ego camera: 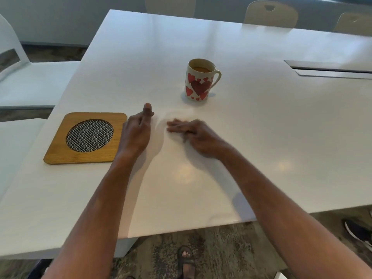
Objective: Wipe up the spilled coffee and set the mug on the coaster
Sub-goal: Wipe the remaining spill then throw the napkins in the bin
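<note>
A white mug (199, 81) with red hearts stands upright in the middle of the white table (261, 137), with brown coffee inside and its handle to the right. A square wooden coaster (60, 150) with a round metal mesh centre lies at the left. My left hand (136, 131) hovers just right of the coaster with its fingers curled. My right hand (191, 133) lies with straight fingers on the tabletop in front of the mug. Between the hands there is a faint, blurred white sheet (177, 115), perhaps a tissue. Whether the left hand pinches it is unclear. I see no brown spill.
White chairs (30, 85) stand along the table's left side and beige chairs (270, 14) along the far side. A grey cable slot (330, 71) is set into the table at the right. My sandalled foot (186, 260) and another person's dark shoe (358, 232) are on the carpet.
</note>
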